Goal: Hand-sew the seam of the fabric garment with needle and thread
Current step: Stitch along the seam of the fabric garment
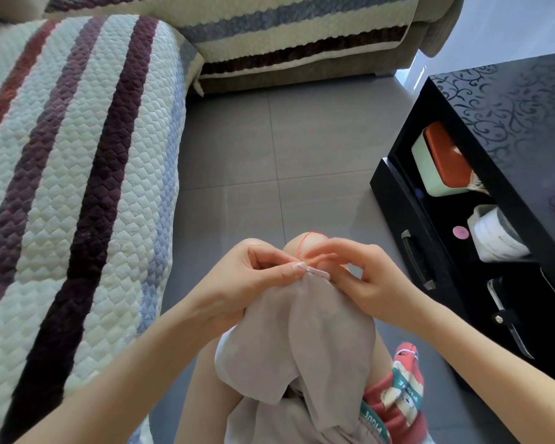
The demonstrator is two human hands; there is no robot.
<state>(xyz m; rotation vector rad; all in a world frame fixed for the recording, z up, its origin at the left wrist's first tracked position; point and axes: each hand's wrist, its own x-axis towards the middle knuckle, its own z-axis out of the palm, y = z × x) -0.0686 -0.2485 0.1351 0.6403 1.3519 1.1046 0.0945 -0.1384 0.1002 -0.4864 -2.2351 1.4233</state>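
Note:
A pale taupe fabric garment (305, 341) drapes over my lap and knees. My left hand (253, 280) pinches its top edge, where a narrow pink seam strip (318, 272) shows. My right hand (362, 274) is right beside it, fingers curled and pinching at the seam where a red thread (302, 243) loops up above the fingertips. The needle itself is too small to make out between the fingers.
A striped quilted sofa cover (77, 174) fills the left side and back. A black cabinet (510, 129) stands at right, its shelf holding a green and orange box (442, 161), a white cup (497, 233) and scissors (510, 322). A red patterned bag (394, 398) lies by my right thigh. Grey tiled floor (285, 139) lies ahead.

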